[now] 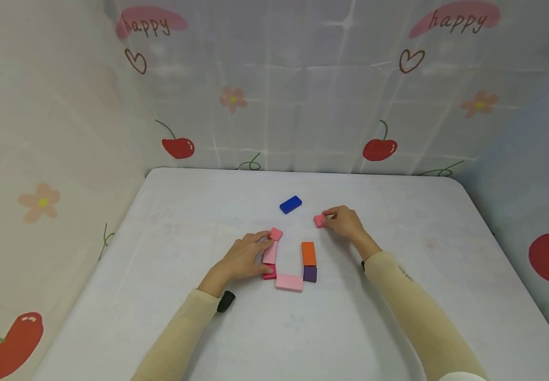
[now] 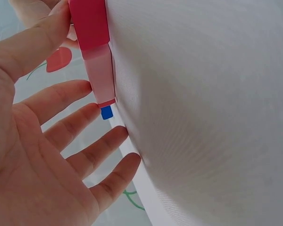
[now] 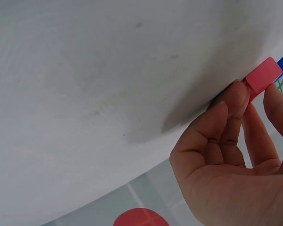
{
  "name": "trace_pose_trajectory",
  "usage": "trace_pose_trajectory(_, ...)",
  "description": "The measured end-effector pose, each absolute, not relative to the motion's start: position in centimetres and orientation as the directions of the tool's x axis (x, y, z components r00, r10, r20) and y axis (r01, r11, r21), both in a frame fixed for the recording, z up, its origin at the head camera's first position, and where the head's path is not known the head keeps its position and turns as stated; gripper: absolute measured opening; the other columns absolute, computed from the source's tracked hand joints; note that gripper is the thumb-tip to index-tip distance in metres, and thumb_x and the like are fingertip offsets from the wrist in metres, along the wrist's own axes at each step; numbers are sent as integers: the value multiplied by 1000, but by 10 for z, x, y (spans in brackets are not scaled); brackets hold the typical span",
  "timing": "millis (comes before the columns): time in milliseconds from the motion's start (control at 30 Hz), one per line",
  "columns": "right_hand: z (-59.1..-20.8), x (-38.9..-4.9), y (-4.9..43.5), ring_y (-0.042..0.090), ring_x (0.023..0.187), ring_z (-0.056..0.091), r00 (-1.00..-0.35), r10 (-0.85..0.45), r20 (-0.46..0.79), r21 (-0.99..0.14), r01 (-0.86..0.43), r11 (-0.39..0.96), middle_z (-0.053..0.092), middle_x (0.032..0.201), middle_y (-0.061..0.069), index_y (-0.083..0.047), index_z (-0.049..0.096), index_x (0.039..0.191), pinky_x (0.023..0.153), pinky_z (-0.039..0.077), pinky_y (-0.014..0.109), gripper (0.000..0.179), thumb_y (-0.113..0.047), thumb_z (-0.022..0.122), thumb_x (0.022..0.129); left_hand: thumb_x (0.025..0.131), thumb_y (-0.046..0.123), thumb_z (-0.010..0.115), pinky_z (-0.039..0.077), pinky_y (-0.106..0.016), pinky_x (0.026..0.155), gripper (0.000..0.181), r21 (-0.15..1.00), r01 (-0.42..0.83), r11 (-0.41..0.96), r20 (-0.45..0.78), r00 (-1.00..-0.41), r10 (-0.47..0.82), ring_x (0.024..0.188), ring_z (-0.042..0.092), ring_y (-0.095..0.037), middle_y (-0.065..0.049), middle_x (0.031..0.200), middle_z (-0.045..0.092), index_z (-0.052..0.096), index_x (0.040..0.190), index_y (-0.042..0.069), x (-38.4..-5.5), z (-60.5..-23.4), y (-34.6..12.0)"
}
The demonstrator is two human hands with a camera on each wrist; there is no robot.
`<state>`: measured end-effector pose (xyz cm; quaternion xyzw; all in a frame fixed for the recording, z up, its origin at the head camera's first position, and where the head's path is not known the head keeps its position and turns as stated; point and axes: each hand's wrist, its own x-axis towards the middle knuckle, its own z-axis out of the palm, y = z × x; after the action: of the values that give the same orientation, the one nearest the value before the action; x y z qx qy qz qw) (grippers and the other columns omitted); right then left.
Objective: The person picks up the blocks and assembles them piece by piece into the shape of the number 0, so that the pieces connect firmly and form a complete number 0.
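A white table (image 1: 170, 296) fills the view, hemmed in by curtains printed with cherries and flowers. From the left, we see the left hand (image 1: 245, 259) resting with fingers straight and relaxed against a column of flat blocks: a pale pink block (image 1: 270, 253) with a darker pink block (image 1: 270, 272) nearer us and a small pink block (image 1: 276, 234) at its far end. The hand touches the column's side, thumb against the near block, gripping nothing. A light pink block (image 1: 289, 282) lies across the bottom, joined on the right by a purple block (image 1: 310, 273) and an orange block (image 1: 309, 253). Beyond them a blue block (image 1: 291, 204) sits apart. Farther right, the right hand (image 1: 346, 221) pinches a pink block (image 1: 320, 220) between thumb and fingertips, low on the table above the orange block. We judge the piece light, rigid and smooth-faced, best taken by its short edges.
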<state>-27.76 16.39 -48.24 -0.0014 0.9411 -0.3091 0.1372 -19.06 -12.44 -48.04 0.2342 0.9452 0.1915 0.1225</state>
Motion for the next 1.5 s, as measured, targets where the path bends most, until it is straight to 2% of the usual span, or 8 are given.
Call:
trace_pose_trajectory(267, -485, -273, 155, 27, 92, 57, -963, -102, -249, -575, 62, 816, 66, 115, 19, -8, 65, 128, 75, 47, 33, 37, -23, 63, 95, 82, 35, 78, 39, -49, 104, 70, 426, 397, 813, -139, -859, 493, 137, 40, -30, -6, 155, 39, 52, 142, 11, -190, -481, -124)
trace_pose_trajectory(533, -484, -265, 149, 29, 94, 56, -964, -121, -236, -611, 50, 790, 65, 113, 18, -7, 65, 128, 79, 48, 35, 37, -24, 63, 94, 82, 34, 78, 39, -49, 103, 70, 429, 397, 811, -138, -859, 494, 137, 40, -30, -7, 155, 39, 52, 142, 10, -190, -480, -124)
trace_pose_trajectory(733, -485, -262, 147, 24, 85, 56, -966, -139, -219, -620, 27, 784, 67, 107, 16, -6, 67, 125, 69, 46, 28, 37, -24, 65, 93, 82, 35, 78, 39, -49, 103, 70, 424, 397, 814, -139, -859, 492, 137, 40, -30, -6, 155, 39, 52, 142, 11, -191, -480, -124)
trace_pose_trajectory(967, -486, -259, 144, 19, 74, 58, -963, -158, -218, -621, 12, 783, 67, 107, 16, -6, 68, 122, 62, 45, 24, 36, -24, 67, 91, 82, 36, 78, 39, -49, 104, 69, 416, 394, 819, -144, -861, 487, 137, 41, -29, -6, 155, 39, 53, 142, 12, -191, -481, -124)
trace_pose_trajectory(1200, -487, -256, 141, 21, 79, 57, -963, -159, -216, -608, 6, 794, 67, 105, 14, -8, 69, 121, 64, 44, 26, 35, -25, 67, 91, 82, 36, 78, 38, -48, 105, 70, 425, 388, 818, -148, -862, 485, 137, 40, -29, -5, 155, 39, 52, 142, 12, -191, -482, -124)
trace_pose_trajectory(1500, -483, -251, 137, 21, 78, 58, -959, -178, -220, -606, -8, 795, 67, 103, 14, -8, 69, 121, 63, 45, 26, 36, -26, 68, 91, 82, 36, 78, 39, -48, 104, 70, 429, 386, 817, -143, -864, 483, 137, 40, -29, -5, 155, 39, 52, 142, 13, -191, -482, -124)
